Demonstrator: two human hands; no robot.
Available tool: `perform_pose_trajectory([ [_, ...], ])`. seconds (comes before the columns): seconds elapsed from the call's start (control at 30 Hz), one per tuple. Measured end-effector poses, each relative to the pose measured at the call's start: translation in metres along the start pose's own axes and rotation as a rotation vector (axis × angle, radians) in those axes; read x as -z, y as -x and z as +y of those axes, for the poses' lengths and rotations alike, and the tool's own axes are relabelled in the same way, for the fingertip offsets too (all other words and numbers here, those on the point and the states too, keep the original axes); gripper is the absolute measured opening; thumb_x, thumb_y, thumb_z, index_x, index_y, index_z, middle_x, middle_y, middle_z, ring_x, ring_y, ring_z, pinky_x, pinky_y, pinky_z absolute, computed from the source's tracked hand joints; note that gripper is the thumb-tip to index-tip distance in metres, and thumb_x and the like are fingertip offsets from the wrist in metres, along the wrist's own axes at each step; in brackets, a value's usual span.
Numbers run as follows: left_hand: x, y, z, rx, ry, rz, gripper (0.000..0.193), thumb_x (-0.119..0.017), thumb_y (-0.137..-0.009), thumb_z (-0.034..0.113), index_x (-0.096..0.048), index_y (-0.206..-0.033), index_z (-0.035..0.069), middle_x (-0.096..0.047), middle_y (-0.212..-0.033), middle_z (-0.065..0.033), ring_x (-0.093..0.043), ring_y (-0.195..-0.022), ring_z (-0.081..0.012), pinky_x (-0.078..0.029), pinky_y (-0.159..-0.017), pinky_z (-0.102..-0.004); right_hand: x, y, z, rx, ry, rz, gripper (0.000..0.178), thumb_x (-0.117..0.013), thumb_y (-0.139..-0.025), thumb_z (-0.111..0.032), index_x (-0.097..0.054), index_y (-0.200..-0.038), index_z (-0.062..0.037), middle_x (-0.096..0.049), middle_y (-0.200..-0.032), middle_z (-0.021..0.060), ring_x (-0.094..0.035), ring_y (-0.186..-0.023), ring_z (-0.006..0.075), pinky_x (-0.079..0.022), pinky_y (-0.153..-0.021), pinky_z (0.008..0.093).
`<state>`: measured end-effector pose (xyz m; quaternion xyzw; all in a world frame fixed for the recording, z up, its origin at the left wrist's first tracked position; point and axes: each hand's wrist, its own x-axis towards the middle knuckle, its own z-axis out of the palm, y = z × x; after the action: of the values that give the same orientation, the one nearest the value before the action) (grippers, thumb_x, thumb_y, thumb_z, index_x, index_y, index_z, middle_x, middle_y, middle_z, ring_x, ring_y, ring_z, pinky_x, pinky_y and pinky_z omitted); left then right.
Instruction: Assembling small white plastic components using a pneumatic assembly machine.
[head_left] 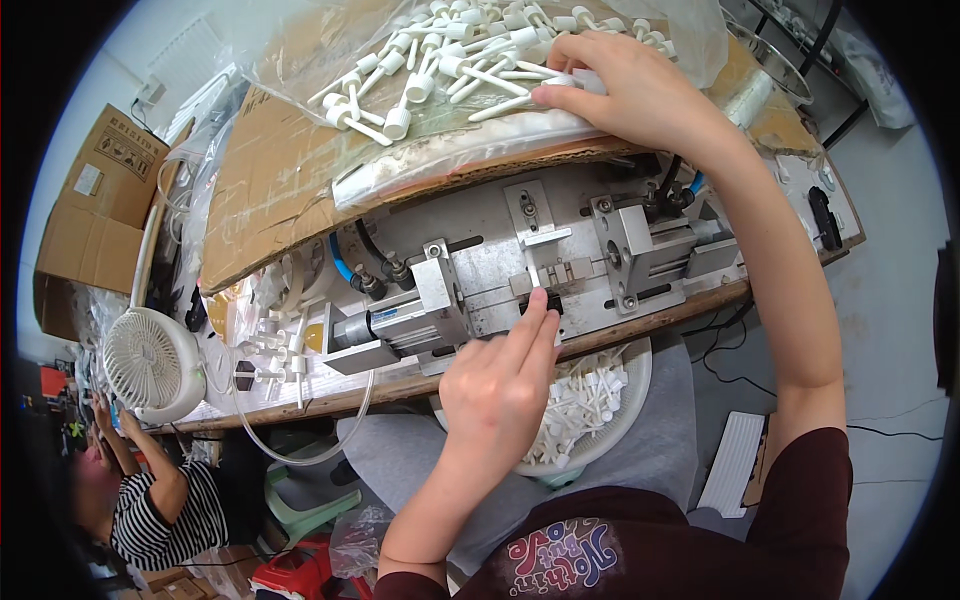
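Above the middle of the bench, my right hand (625, 90) pinches a white plastic capped stick (500, 108) at the edge of a pile of similar white capped sticks (440, 60). My left hand (500, 385) is at the small metal holder (565, 275) in the middle of the fixture. Its index fingertip meets a slim white stick (534, 268) lying in that holder; the thumb is hidden under the hand. Metal cylinder units stand on either side, the left cylinder unit (400, 315) and the right cylinder unit (660, 250).
The pile rests on plastic sheeting over a cardboard sheet (265, 170). A round basket (640, 390) of white pieces sits at my lap, below the bench edge. A white fan (152, 362) stands at left, near loose tubing. Another person (165, 500) sits at lower left.
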<state>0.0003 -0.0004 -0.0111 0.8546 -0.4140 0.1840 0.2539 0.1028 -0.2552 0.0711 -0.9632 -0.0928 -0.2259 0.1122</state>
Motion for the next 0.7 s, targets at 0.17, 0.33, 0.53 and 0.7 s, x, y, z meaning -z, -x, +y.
perform_pose_trajectory([
  [0.17,0.001,-0.001,-0.003,-0.039,-0.013,-0.013,0.030,-0.079,-0.073,0.009,-0.074,-0.101,0.001,-0.072,-0.116,-0.0101,-0.062,-0.059,-0.0135,-0.047,-0.056,-0.0265,-0.002,0.002,0.004,0.119,-0.084,0.060,0.039,-0.067,-0.090,-0.042,-0.068,-0.098,-0.0035,-0.069,-0.095,0.0135,-0.065,-0.091,0.0296,-0.049,-0.083,0.0392],
  [0.33,-0.001,-0.001,-0.003,-0.033,-0.023,0.011,0.029,-0.082,-0.072,0.010,-0.075,-0.100,0.006,-0.073,-0.114,-0.0040,-0.058,-0.055,-0.0157,-0.047,-0.054,-0.0266,0.002,0.003,0.006,0.139,-0.176,0.050,0.038,-0.070,-0.089,-0.040,-0.068,-0.094,-0.0027,-0.069,-0.088,0.0106,-0.065,-0.085,0.0256,-0.050,-0.079,0.0362],
  [0.53,-0.001,-0.001,-0.005,-0.044,-0.011,0.035,0.029,-0.082,-0.073,0.010,-0.075,-0.101,0.007,-0.073,-0.114,-0.0029,-0.057,-0.054,-0.0156,-0.047,-0.053,-0.0269,0.004,0.002,0.009,0.224,-0.287,0.106,0.033,-0.075,-0.085,-0.035,-0.072,-0.094,-0.0036,-0.068,-0.085,0.0083,-0.065,-0.078,0.0243,-0.050,-0.072,0.0334],
  [0.7,0.008,0.001,-0.003,-0.059,0.158,0.024,0.035,-0.085,-0.072,0.014,-0.074,-0.104,0.005,-0.073,-0.114,-0.0074,-0.065,-0.064,-0.0166,-0.051,-0.057,-0.0268,0.004,0.024,-0.010,0.207,-0.177,0.439,0.023,-0.076,-0.085,-0.028,-0.075,-0.091,-0.0060,-0.068,-0.081,0.0069,-0.065,-0.074,0.0241,-0.051,-0.067,0.0338],
])
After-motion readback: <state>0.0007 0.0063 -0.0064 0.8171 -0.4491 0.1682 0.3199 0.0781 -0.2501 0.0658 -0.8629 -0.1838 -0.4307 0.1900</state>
